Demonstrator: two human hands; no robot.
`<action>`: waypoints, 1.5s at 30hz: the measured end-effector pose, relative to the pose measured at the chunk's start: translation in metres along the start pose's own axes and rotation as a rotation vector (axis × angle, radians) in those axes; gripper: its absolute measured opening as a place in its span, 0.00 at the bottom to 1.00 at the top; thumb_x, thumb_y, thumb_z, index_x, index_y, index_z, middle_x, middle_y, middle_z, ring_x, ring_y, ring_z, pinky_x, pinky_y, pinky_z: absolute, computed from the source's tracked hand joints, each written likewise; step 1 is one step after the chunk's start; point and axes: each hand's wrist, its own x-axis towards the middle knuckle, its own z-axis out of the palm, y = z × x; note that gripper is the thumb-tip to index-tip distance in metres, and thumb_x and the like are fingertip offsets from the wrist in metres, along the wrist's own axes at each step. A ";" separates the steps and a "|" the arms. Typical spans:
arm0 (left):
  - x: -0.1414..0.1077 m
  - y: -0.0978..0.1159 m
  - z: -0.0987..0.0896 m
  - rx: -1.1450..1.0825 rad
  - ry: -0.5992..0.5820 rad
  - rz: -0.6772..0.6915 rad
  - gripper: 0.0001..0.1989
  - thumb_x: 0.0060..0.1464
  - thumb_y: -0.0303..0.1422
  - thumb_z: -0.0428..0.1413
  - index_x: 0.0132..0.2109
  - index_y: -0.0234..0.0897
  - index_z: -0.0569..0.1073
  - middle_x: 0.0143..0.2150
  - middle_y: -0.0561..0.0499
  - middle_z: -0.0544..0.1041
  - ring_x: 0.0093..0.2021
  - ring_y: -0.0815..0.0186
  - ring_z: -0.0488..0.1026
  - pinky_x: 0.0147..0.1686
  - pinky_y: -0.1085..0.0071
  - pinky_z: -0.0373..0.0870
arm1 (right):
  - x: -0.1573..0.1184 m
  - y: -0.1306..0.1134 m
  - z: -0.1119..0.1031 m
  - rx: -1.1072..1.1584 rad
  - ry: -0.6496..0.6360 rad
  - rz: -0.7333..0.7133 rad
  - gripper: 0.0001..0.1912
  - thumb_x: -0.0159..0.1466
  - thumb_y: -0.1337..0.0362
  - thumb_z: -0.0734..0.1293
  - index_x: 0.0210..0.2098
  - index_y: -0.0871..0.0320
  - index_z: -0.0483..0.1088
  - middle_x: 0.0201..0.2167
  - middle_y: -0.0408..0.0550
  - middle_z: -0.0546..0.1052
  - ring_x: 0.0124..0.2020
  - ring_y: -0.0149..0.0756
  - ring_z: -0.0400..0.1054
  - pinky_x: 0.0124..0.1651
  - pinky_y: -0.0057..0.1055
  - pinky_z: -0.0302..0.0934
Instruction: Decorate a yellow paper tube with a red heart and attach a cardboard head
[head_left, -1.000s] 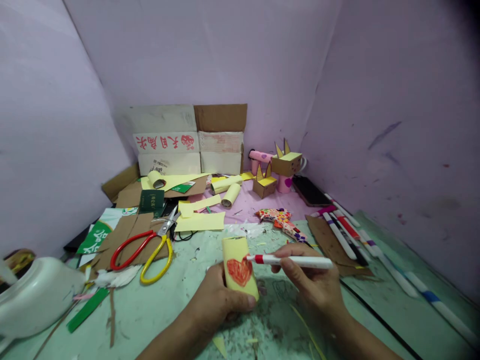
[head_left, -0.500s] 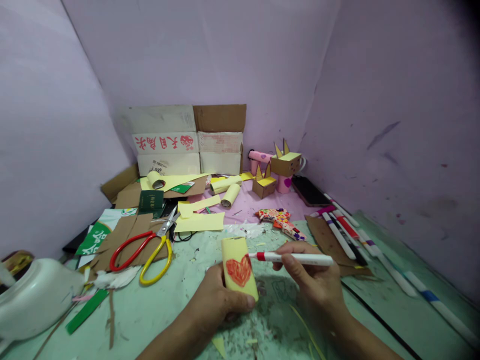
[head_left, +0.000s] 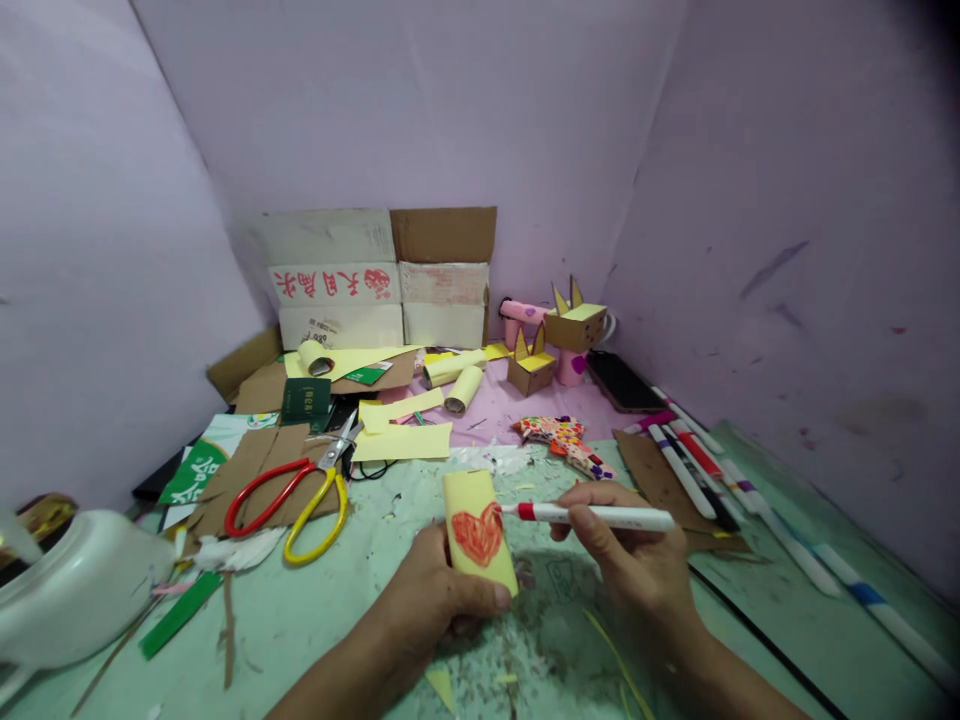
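Observation:
My left hand (head_left: 439,595) grips a yellow paper-covered tube (head_left: 471,490) that looks slightly flattened, its thumb across the lower end. A red heart (head_left: 478,537) is coloured on the tube's upper face. In my right hand (head_left: 622,550) a white marker with a red band (head_left: 630,517) is pinched between thumb and fingers. The marker's tip points left and meets the heart's upper right edge. Both hands are just above the green tabletop (head_left: 405,500), near the front middle.
Scissors (head_left: 330,458) with red and yellow handles lie left on cardboard. A white pot (head_left: 82,590) stands far left. Yellow tubes (head_left: 464,388), small cardboard boxes with pointed ears (head_left: 531,372) and a phone (head_left: 622,381) are behind. Several markers (head_left: 682,470) lie right.
The whole view has shifted slightly, with the background a little further right. The marker's tip remains at the heart's right edge, and both hands keep their holds.

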 end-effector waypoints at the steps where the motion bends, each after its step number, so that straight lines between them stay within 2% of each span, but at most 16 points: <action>1: 0.000 0.000 0.000 -0.002 -0.004 0.001 0.20 0.30 0.28 0.64 0.36 0.32 0.69 0.19 0.56 0.70 0.15 0.77 0.54 0.15 0.77 0.45 | 0.000 0.000 0.000 -0.004 0.003 0.000 0.09 0.59 0.57 0.70 0.27 0.55 0.75 0.19 0.43 0.75 0.23 0.35 0.65 0.27 0.30 0.55; 6: 0.002 -0.004 -0.002 0.000 -0.010 0.009 0.22 0.29 0.29 0.64 0.38 0.31 0.70 0.22 0.54 0.72 0.15 0.77 0.55 0.14 0.76 0.45 | -0.001 -0.002 0.001 -0.020 -0.012 0.015 0.09 0.59 0.57 0.70 0.27 0.55 0.76 0.20 0.44 0.75 0.22 0.35 0.65 0.25 0.30 0.53; 14: 0.004 -0.003 0.003 0.010 0.065 0.011 0.18 0.25 0.28 0.63 0.30 0.32 0.70 0.18 0.57 0.70 0.13 0.77 0.55 0.13 0.76 0.46 | -0.004 -0.004 0.001 0.028 -0.065 -0.002 0.10 0.58 0.55 0.71 0.27 0.54 0.77 0.20 0.43 0.75 0.24 0.35 0.66 0.28 0.29 0.57; 22: 0.009 -0.008 0.003 -0.015 0.059 0.049 0.18 0.23 0.26 0.63 0.30 0.32 0.73 0.16 0.58 0.70 0.15 0.76 0.58 0.16 0.77 0.51 | -0.004 -0.004 0.000 -0.026 -0.084 -0.021 0.07 0.58 0.59 0.70 0.27 0.54 0.77 0.20 0.44 0.76 0.24 0.36 0.67 0.28 0.30 0.58; 31: 0.007 -0.009 0.003 -0.003 0.024 0.066 0.18 0.26 0.24 0.62 0.33 0.30 0.75 0.23 0.53 0.75 0.21 0.72 0.64 0.19 0.77 0.55 | -0.005 -0.003 -0.001 -0.060 -0.088 0.002 0.08 0.58 0.58 0.70 0.27 0.56 0.77 0.21 0.45 0.76 0.24 0.37 0.68 0.27 0.30 0.58; 38: 0.008 -0.011 0.003 0.048 0.027 0.069 0.18 0.27 0.23 0.62 0.33 0.31 0.75 0.24 0.53 0.75 0.21 0.72 0.63 0.20 0.76 0.55 | -0.006 -0.002 0.000 -0.051 -0.078 0.009 0.08 0.58 0.58 0.70 0.28 0.55 0.77 0.21 0.45 0.76 0.24 0.36 0.68 0.27 0.29 0.59; 42: 0.006 -0.008 0.004 0.085 0.049 0.070 0.15 0.28 0.21 0.60 0.31 0.34 0.73 0.19 0.58 0.70 0.19 0.73 0.60 0.19 0.76 0.54 | -0.005 -0.002 -0.001 -0.060 -0.091 -0.018 0.09 0.59 0.58 0.69 0.28 0.56 0.77 0.21 0.46 0.76 0.24 0.37 0.69 0.26 0.30 0.60; 45: 0.004 -0.005 0.006 0.117 0.047 0.076 0.14 0.29 0.22 0.60 0.30 0.34 0.72 0.20 0.58 0.70 0.20 0.73 0.60 0.20 0.76 0.54 | -0.003 0.001 -0.004 -0.078 -0.126 -0.052 0.09 0.60 0.58 0.69 0.29 0.56 0.78 0.21 0.47 0.77 0.23 0.37 0.70 0.24 0.29 0.61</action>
